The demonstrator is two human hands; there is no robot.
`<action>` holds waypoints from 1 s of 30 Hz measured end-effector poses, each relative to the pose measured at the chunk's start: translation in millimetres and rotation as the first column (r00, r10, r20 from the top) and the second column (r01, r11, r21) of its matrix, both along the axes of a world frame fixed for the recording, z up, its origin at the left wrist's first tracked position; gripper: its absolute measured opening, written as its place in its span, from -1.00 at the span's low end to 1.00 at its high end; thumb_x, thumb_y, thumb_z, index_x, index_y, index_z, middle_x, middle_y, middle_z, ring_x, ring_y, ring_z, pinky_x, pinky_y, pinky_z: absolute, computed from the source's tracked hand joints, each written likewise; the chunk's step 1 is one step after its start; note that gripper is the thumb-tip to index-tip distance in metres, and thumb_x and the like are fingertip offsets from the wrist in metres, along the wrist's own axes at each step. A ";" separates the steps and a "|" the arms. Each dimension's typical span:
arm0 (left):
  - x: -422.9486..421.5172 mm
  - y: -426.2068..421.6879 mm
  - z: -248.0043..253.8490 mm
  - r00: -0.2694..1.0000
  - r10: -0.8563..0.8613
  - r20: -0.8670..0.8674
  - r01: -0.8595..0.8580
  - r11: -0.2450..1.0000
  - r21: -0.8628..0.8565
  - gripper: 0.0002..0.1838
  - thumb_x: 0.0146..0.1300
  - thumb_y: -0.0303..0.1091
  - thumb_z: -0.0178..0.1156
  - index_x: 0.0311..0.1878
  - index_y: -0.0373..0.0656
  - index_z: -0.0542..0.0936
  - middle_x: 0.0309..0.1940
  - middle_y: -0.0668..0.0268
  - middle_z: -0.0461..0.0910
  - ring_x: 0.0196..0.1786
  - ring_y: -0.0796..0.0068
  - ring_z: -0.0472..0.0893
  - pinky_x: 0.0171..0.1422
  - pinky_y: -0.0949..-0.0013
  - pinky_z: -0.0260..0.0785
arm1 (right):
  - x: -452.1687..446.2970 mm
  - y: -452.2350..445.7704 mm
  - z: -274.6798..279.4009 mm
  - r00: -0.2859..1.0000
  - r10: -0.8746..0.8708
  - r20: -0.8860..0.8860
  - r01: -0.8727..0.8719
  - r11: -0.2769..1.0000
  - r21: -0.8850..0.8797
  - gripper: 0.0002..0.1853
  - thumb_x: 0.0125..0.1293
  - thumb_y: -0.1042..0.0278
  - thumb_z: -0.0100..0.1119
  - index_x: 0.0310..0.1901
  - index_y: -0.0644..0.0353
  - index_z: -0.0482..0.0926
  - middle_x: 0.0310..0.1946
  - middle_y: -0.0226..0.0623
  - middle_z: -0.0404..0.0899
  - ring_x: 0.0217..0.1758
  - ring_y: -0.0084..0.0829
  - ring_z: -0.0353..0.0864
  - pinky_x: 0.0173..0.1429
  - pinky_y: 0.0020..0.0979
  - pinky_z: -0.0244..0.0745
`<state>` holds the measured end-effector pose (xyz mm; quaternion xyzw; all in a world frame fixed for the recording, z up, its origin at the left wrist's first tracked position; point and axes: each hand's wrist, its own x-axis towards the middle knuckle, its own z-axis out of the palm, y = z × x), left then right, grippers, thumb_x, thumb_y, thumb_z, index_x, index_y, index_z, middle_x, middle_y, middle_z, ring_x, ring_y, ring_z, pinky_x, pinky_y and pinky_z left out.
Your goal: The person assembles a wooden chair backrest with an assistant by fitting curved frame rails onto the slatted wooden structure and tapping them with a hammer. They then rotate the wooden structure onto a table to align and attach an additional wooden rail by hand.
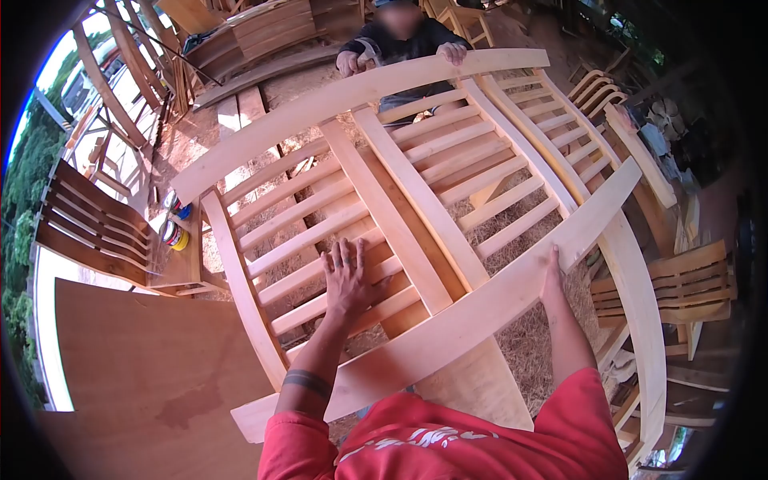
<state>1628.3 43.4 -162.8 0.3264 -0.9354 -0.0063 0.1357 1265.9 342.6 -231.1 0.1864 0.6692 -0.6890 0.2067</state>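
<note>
Red shirt (496, 448), front: white lettering, creased, illegible. Yellow-labelled can (174, 236), at left: label markings too small to read. Legible text: none.

Tins (174, 234) near slatted chair (90, 222) at left, brown panel (152, 360) below; second chair (664, 292) at right

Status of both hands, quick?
Left hand: open, palm down on the pale wooden slats.
Right hand: at the near pale wooden rail; grip can't be told.
</note>
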 end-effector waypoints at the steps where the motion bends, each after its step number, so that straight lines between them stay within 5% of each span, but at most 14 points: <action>1: 0.3 0.9 0.3 1.000 -0.002 0.008 0.002 1.000 -0.002 0.02 0.00 0.33 0.22 0.39 -0.20 0.23 0.33 -0.18 0.18 0.42 -0.14 0.14 0.45 -0.27 -0.13 | 1.2 0.7 0.6 1.000 -0.010 0.004 0.010 1.000 0.007 -0.11 0.17 -0.32 0.22 0.30 0.29 0.33 0.28 -0.20 0.36 0.28 -0.29 0.38 0.33 -0.23 0.30; 14: -0.4 2.0 2.6 1.000 0.010 0.015 -0.010 0.999 0.048 0.01 0.05 0.34 0.19 0.41 -0.19 0.18 0.35 -0.17 0.14 0.44 -0.13 0.08 0.48 -0.26 -0.18 | -30.9 14.8 -45.3 0.997 0.044 0.068 -0.043 0.999 -0.011 -0.06 0.12 -0.38 0.22 0.28 0.32 0.33 0.24 -0.14 0.39 0.23 -0.25 0.42 0.33 -0.20 0.32; 19: 0.1 0.7 2.0 0.998 0.016 0.054 -0.019 0.998 0.055 0.02 0.07 0.37 0.15 0.43 -0.19 0.16 0.36 -0.17 0.13 0.46 -0.13 0.06 0.49 -0.26 -0.20 | -8.6 5.2 -6.1 0.991 0.110 0.080 -0.111 0.994 -0.003 -0.05 0.13 -0.43 0.16 0.30 0.28 0.31 0.23 -0.16 0.39 0.24 -0.24 0.41 0.34 -0.19 0.30; 24: 4.4 0.0 4.8 1.000 0.003 0.018 -0.004 0.999 0.053 0.06 0.06 0.38 0.12 0.44 -0.23 0.13 0.34 -0.25 0.14 0.43 -0.18 0.10 0.47 -0.27 -0.18 | -17.5 12.0 -25.3 0.977 0.211 -0.038 -0.214 0.963 -0.165 -0.01 0.16 -0.49 0.06 0.39 0.18 0.18 0.29 -0.18 0.30 0.30 -0.24 0.32 0.38 -0.18 0.23; 30: 7.6 -0.4 8.0 0.998 0.019 0.064 -0.023 0.998 0.061 0.06 0.09 0.42 0.05 0.43 -0.27 0.13 0.34 -0.27 0.14 0.43 -0.19 0.11 0.46 -0.27 -0.14 | -28.0 14.4 -26.8 0.973 0.224 0.048 -0.221 0.973 -0.060 -0.02 0.14 -0.55 -0.01 0.32 0.22 0.24 0.24 -0.12 0.36 0.28 -0.14 0.38 0.35 -0.10 0.29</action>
